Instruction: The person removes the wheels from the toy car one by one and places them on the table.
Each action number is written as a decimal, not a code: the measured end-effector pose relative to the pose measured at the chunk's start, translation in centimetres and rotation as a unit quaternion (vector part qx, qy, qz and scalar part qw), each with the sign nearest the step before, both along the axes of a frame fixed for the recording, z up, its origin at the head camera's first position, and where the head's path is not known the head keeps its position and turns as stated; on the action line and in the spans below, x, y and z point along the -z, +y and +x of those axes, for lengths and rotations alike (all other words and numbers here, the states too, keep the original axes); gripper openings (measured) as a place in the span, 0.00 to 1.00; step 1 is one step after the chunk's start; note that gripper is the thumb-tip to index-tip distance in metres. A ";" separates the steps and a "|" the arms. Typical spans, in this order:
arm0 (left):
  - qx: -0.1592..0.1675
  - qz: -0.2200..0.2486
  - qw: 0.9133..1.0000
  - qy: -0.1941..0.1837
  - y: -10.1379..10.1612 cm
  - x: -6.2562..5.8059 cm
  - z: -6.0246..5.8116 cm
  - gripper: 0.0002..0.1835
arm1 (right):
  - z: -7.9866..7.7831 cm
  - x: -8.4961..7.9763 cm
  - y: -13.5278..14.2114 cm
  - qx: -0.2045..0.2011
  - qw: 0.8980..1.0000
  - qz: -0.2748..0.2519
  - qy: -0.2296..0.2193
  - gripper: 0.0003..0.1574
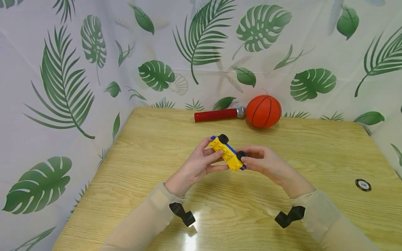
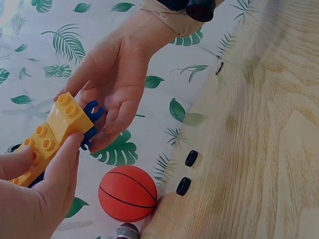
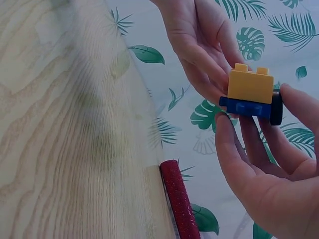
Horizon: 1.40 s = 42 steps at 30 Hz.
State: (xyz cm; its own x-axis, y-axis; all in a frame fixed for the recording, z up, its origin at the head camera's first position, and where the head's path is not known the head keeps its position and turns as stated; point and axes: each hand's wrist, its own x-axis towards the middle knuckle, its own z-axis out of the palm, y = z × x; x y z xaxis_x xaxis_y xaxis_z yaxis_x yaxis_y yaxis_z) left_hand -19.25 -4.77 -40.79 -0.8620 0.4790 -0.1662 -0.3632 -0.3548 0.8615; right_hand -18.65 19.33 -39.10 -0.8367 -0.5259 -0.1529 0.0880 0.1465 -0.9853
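Note:
A toy brick car (image 1: 226, 153), yellow on a blue base, is held tilted above the table between both hands. My left hand (image 1: 201, 158) grips one end of it, thumb across the yellow studs. At the other end, my right hand (image 1: 267, 162) pinches the car at a black wheel (image 1: 241, 155). Another wheel (image 1: 223, 138) is on the same side. In the right wrist view, the end facing that camera has a wheel on one side and a bare blue stub (image 3: 224, 103) on the other. Two black wheel-like pieces (image 2: 187, 172) lie on the table in the left wrist view.
A red-handled microphone (image 1: 216, 115) lies along the back of the wooden table (image 1: 150, 139), beside an orange toy basketball (image 1: 263, 111). A round black-and-white chip (image 1: 363, 185) is at the right. Leaf-print cloth (image 1: 220, 55) hangs behind and at the sides.

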 end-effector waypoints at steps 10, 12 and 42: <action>0.005 -0.011 1.000 0.011 0.0 0.1 0.1 0.27 | 0.0 -0.4 -0.2 0.033 0.997 0.060 0.025 0.28; 0.008 -0.013 1.000 0.014 0.0 0.1 0.2 0.27 | 0.0 -0.4 -0.3 0.037 0.996 0.072 0.030 0.28; -0.018 -0.074 0.996 0.035 0.6 0.3 0.6 0.26 | 0.4 0.0 -1.5 0.052 0.993 0.105 0.029 0.18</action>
